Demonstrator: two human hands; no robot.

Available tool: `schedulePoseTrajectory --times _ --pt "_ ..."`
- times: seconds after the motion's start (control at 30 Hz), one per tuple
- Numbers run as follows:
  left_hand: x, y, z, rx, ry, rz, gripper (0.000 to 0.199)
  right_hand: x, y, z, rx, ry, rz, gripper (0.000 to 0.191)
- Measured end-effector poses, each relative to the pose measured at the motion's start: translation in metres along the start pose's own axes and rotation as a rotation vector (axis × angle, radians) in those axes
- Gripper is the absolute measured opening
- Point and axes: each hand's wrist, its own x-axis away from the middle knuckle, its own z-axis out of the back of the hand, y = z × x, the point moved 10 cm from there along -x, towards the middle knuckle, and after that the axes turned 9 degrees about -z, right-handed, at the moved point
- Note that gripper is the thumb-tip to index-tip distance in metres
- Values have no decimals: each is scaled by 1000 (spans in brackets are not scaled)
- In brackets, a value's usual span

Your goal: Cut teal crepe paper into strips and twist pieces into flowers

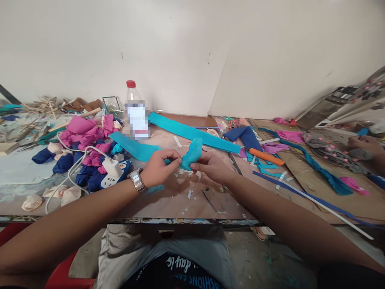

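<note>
A turquoise fabric strip, gathered into folds at one end, is held between my two hands above the table. My left hand, with a metal watch on its wrist, pinches the strip from the left. On the other side, my right hand grips the gathered end between thumb and fingers. A flat turquoise tail stretches leftward from behind my left hand. Behind both hands lies another long turquoise strip, separate from the held piece.
Left of my hands sit a power strip with a white cable and a heap of pink and navy fabric pieces. A bottle stands behind. An orange cutter lies right, near a white stick. Another person's hand is at far right.
</note>
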Motion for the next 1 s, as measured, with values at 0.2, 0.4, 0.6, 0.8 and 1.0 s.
schedulePoseTrajectory --times 0.2,0.4,0.6,0.8,1.0 --pt "-1 -3 3 29 29 6 26 -4 12 14 -72 70 33 22" --pt "-1 -5 5 36 73 -5 25 -3 8 15 -119 130 20 30" --pt "0 -6 5 19 65 13 29 1 16 16 58 242 -115 32" --pt "1 -9 8 22 98 10 28 2 3 19 93 286 -34 16" --pt "2 -7 14 43 169 -9 29 2 5 15 145 244 -49 21"
